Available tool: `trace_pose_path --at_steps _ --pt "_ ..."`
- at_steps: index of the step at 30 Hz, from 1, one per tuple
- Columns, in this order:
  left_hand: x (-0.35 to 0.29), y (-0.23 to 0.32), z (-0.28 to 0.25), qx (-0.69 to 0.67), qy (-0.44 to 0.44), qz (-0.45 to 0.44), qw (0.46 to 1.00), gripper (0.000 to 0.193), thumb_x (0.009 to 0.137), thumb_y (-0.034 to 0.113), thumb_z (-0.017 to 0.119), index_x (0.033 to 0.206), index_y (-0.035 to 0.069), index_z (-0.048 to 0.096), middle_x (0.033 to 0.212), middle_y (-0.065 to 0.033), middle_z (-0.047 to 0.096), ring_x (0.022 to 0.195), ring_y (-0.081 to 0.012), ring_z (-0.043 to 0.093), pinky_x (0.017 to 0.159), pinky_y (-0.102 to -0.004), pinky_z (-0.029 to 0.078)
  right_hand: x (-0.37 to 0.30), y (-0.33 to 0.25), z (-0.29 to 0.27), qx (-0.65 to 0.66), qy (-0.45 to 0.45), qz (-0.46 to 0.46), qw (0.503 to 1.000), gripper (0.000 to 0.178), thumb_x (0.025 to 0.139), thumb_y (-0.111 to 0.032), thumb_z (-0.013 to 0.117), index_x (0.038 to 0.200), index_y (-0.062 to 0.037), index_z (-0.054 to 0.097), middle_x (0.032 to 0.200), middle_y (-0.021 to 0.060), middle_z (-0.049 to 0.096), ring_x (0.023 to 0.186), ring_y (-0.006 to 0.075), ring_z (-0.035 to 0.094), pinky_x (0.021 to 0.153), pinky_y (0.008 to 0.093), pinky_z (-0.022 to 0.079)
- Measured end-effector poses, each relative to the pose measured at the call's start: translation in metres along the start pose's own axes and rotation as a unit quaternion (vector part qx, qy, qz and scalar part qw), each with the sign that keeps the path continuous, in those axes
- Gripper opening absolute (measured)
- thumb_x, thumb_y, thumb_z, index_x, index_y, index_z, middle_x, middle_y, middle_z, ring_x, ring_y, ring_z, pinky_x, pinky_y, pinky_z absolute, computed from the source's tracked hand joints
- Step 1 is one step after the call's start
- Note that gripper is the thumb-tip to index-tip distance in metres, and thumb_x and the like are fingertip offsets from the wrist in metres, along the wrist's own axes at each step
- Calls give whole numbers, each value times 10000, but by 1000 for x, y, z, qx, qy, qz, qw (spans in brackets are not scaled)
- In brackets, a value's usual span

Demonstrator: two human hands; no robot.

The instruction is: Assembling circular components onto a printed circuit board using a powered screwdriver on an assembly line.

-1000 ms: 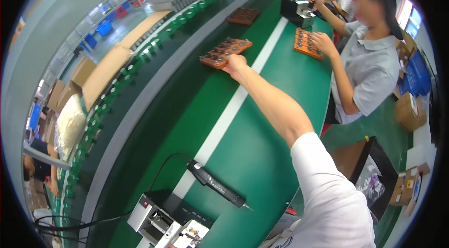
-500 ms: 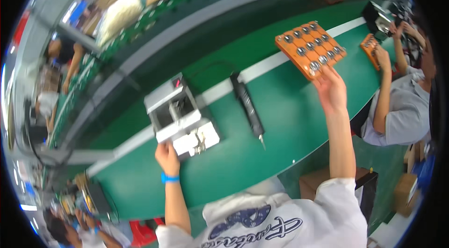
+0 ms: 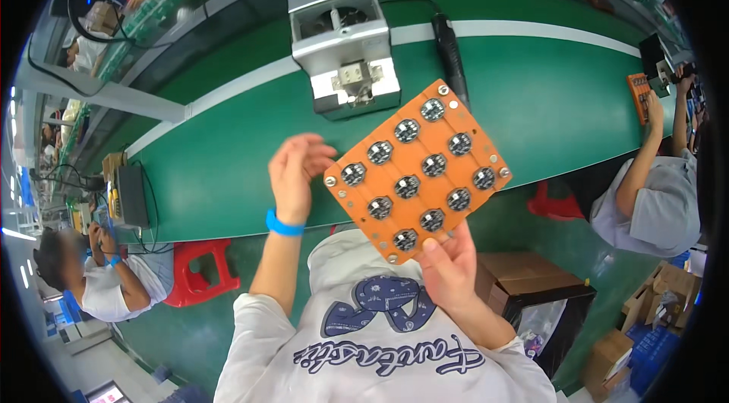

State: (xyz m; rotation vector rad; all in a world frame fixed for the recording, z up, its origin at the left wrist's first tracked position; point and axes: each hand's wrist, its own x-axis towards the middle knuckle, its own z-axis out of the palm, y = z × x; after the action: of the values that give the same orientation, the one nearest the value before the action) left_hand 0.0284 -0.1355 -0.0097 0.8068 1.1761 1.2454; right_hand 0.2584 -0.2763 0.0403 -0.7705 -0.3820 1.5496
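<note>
An orange square fixture plate [image 3: 420, 151] is held up in front of my chest, tilted, with its face toward me. Rows of small round black circuit boards [image 3: 407, 187] sit in its recesses. My right hand [image 3: 449, 270] grips the plate's near edge, thumb on top and fingers underneath, mostly hidden. My left hand [image 3: 295, 175] is beside the plate's left corner, fingers loosely bent and apart, holding nothing. Beyond the hands stands a silver machine [image 3: 342, 42] with a lit white base and a metal clamp block [image 3: 355, 82] at its front.
A black electric screwdriver [image 3: 449, 53] lies behind the plate, partly covered by it. The green bench [image 3: 547, 107] curves across the view. Co-workers sit at both ends. A red stool [image 3: 199, 274] and a cardboard box [image 3: 524, 281] stand on the floor.
My right hand has brought the orange plate from the far right in close to my chest. My left hand has come away from the silver machine toward the plate. The view has shifted.
</note>
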Motion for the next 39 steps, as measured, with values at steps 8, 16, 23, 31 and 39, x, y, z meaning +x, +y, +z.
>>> trace_pose_path --at_steps 8,16,23,31,39 --pt "-70 -4 -10 -153 -70 -86 982 455 1084 297 400 1218 -85 606 1097 -165 712 995 -230 706 806 -342 577 -10 65 -2 26 -13 34 999 638 977 3 543 1533 -94 245 1480 138 481 1361 310 502 1073 553 469" --pt "-14 20 -21 223 -175 -158 946 340 1061 272 499 1180 0 666 1025 -139 738 808 -195 729 694 -317 579 7 82 -1 27 44 34 998 595 973 -11 569 1494 -132 309 1414 112 541 1298 266 551 1041 506 496" --pt "39 17 -6 628 -155 429 631 376 836 126 653 1208 151 703 639 -41 609 581 -251 638 539 -404 514 10 65 -16 11 74 24 997 525 960 -28 593 1431 -112 376 1371 98 573 1273 263 571 1053 507 487" --pt "39 17 13 737 -202 351 541 496 813 109 581 1304 101 653 612 -70 644 575 -256 665 513 -398 510 6 57 -24 19 75 13 997 550 952 -31 597 1444 -93 358 1378 116 567 1267 274 581 1045 499 502" --pt "38 16 17 713 -167 328 598 334 880 134 594 1200 102 685 619 -92 656 561 -299 655 508 -430 515 9 52 -25 29 55 21 998 532 952 -28 590 1431 -79 362 1377 130 561 1269 281 579 1043 512 505"
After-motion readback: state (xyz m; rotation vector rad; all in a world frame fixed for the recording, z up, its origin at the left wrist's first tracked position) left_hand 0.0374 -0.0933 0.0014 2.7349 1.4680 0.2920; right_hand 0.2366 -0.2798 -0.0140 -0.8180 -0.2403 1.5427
